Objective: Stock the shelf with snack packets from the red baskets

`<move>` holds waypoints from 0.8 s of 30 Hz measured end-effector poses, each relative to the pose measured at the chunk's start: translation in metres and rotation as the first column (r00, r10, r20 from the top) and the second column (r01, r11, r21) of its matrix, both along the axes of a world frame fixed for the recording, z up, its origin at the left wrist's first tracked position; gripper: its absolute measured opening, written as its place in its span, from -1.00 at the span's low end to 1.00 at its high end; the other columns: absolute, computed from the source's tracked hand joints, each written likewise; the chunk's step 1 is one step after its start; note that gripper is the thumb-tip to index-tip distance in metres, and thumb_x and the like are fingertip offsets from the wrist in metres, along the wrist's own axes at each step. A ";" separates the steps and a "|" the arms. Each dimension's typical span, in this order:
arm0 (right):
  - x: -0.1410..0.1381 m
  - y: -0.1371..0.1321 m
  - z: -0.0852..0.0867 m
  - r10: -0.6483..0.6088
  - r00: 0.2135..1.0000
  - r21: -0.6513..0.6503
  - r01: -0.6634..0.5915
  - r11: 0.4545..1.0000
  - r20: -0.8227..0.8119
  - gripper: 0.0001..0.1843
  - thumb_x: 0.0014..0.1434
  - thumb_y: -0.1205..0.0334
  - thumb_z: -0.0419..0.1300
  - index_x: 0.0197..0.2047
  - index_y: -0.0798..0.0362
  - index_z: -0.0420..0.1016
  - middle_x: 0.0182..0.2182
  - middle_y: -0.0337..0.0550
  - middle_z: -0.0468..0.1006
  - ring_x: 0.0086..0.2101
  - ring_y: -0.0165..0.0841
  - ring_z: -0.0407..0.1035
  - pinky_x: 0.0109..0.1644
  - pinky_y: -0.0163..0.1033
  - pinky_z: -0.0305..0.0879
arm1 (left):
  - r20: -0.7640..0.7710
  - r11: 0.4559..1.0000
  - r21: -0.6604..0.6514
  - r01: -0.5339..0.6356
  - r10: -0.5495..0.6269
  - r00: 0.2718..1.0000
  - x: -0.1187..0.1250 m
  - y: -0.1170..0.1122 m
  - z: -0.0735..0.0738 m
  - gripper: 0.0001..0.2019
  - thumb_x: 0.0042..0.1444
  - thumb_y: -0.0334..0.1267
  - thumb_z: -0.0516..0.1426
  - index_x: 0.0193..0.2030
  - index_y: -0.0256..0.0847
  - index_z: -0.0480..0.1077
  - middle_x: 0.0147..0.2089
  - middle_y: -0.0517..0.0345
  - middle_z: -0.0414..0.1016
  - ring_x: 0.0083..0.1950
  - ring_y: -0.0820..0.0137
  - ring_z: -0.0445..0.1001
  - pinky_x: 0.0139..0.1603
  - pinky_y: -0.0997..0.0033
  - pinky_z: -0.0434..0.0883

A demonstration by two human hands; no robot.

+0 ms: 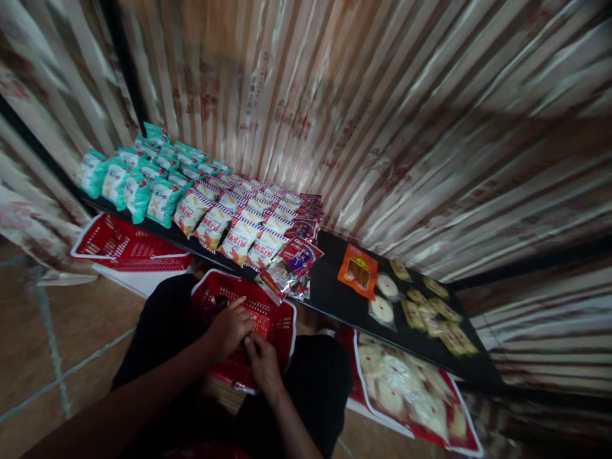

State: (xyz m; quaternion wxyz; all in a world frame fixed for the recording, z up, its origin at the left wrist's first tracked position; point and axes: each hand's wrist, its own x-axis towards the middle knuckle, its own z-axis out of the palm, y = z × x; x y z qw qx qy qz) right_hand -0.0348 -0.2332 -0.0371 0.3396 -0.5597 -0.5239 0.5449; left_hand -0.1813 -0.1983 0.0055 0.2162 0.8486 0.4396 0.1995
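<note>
Red plastic forms the basket [291, 319] sitting between your black-trousered knees, its rim edged in white, and both your hands are over it. Your left hand [229, 329] reaches in from the left, fingers partly bent, just beside a red packet [261, 323] that lies inside the basket. Your right hand [264, 364] is lower and nearer your body, its fingertips close to those of the left. You have each grip partly curled, but the dim, blurred view hides the undersides, so I cannot tell whether either one has hold of anything. A dark item [220, 303], too unclear to name, is near the left hand's fingers.

In front of you runs a long black surface [329, 261]. On its left end stand rows of teal bags [163, 199]; next to them come white and orange bags [213, 224], then flat, dark red and silver packets [296, 258] overhanging the front edge above your basket. Farther right lie an orange packet [357, 271], two round white pieces [382, 310] and a cluster of small yellowish packets [425, 312]. Below the surface, a second red basket [129, 245] sits at left, and a third basket [466, 417] at right holds pale, plastic-wrapped pieces [406, 389].
</note>
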 end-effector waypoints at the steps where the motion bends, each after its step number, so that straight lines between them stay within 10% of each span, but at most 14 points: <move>1: 0.002 0.000 0.006 -0.011 1.000 0.039 0.010 0.999 0.020 -0.75 0.07 0.04 0.13 -0.44 0.00 0.53 -0.50 -0.25 0.48 -0.43 -0.34 0.32 -0.29 -0.32 0.23 | 0.007 0.999 0.029 0.014 -0.014 1.000 0.002 0.000 0.010 -0.80 0.14 -0.35 -0.03 -0.40 -0.16 0.40 -0.42 0.18 0.40 -0.30 0.34 0.36 0.27 0.05 0.03; 7: 0.017 0.000 0.046 -0.051 0.998 0.186 0.043 0.982 0.039 -0.64 0.13 -0.01 0.08 -0.52 0.05 0.46 -0.55 -0.28 0.41 -0.48 -0.42 0.23 -0.34 -0.37 0.18 | 0.196 0.971 0.142 -0.190 0.160 0.967 0.009 -0.004 0.066 -0.70 0.15 -0.31 -0.01 0.02 -0.18 0.35 0.14 -0.01 0.32 0.24 0.17 0.16 0.29 0.06 0.07; 12: 0.032 0.005 0.067 -0.210 0.972 0.116 0.222 0.968 -0.103 -0.64 0.08 -0.05 0.14 -0.50 0.07 0.45 -0.55 -0.29 0.41 -0.49 -0.44 0.23 -0.40 -0.39 0.17 | 0.582 0.767 -0.112 -0.632 0.566 0.584 0.008 0.000 0.072 -0.54 0.09 -0.22 0.04 0.16 -0.20 0.16 0.28 -0.06 0.10 0.29 0.16 0.09 0.23 0.09 0.19; 14: 0.037 0.009 0.067 -0.309 0.935 0.049 0.322 0.946 -0.173 -0.64 0.05 -0.08 0.16 -0.44 0.07 0.49 -0.52 -0.27 0.45 -0.48 -0.43 0.27 -0.39 -0.37 0.21 | 0.562 0.683 -0.477 -0.553 0.721 0.405 0.008 0.006 0.056 -0.61 0.07 -0.25 0.02 0.06 -0.26 0.24 0.21 -0.09 0.20 0.22 0.20 0.22 0.14 0.19 0.30; 16: 0.041 0.014 0.068 -0.424 0.868 -0.023 0.433 0.901 -0.257 -0.63 0.01 -0.09 0.20 -0.34 0.08 0.52 -0.47 -0.23 0.51 -0.45 -0.39 0.33 -0.36 -0.34 0.27 | 0.382 0.463 -0.832 -0.306 0.878 0.288 0.012 0.011 0.036 -0.70 0.04 -0.29 0.02 -0.06 -0.28 0.30 0.06 -0.08 0.37 0.10 0.21 0.36 0.06 0.22 0.37; 18: 0.045 0.019 0.072 -0.542 0.768 -0.088 0.548 0.832 -0.341 -0.60 -0.04 -0.08 0.24 -0.28 0.08 0.52 -0.40 -0.20 0.55 -0.41 -0.37 0.38 -0.31 -0.31 0.32 | 0.323 0.378 -0.907 -0.184 0.907 0.270 0.020 0.014 0.020 -0.77 0.05 -0.31 0.00 -0.14 -0.28 0.32 -0.09 -0.07 0.47 -0.04 0.22 0.47 -0.04 0.23 0.43; 24: 0.069 0.052 0.094 -0.675 0.566 -0.180 0.688 0.703 -0.473 -0.64 -0.20 0.06 0.37 -0.30 0.02 0.50 -0.34 -0.24 0.59 -0.37 -0.38 0.44 -0.25 -0.28 0.37 | 0.332 0.342 -0.940 -0.005 0.916 0.224 0.051 0.031 0.009 -0.80 0.13 -0.19 -0.03 -0.27 -0.24 0.34 -0.24 -0.02 0.54 -0.16 0.30 0.53 -0.11 0.33 0.45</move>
